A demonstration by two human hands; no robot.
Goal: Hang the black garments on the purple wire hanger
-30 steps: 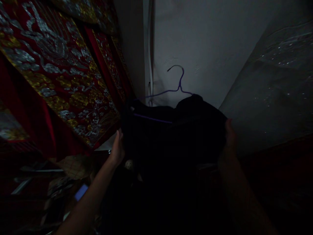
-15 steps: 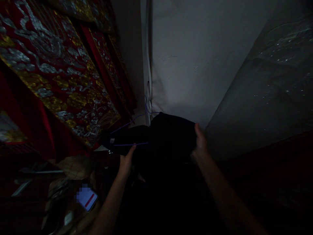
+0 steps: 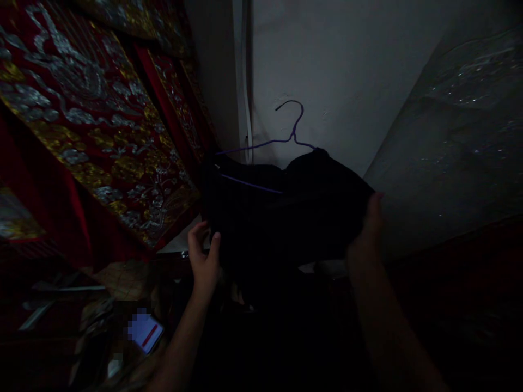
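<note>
A black garment hangs on a purple wire hanger, held up in front of the pale wall. The hook stands free above it, and one lower bar shows across the neck opening. At the garment's left side, my left hand curls round the edge, thumb in front and fingers partly behind. My right hand grips the opposite edge with its thumb raised; its other fingers are hidden behind the dark cloth. Deep shadow swallows the garment's lower part.
Red cloth with gold and silver embroidery hangs on the left. A white cable runs down the wall corner. Sheer, glittery material covers the right. A lit phone lies among clutter at lower left.
Garment and hanger have moved up and to the right, bringing the whole hook into view against the wall. My right hand moved right; my left hand shifted from the hanger bar to the garment's side.
</note>
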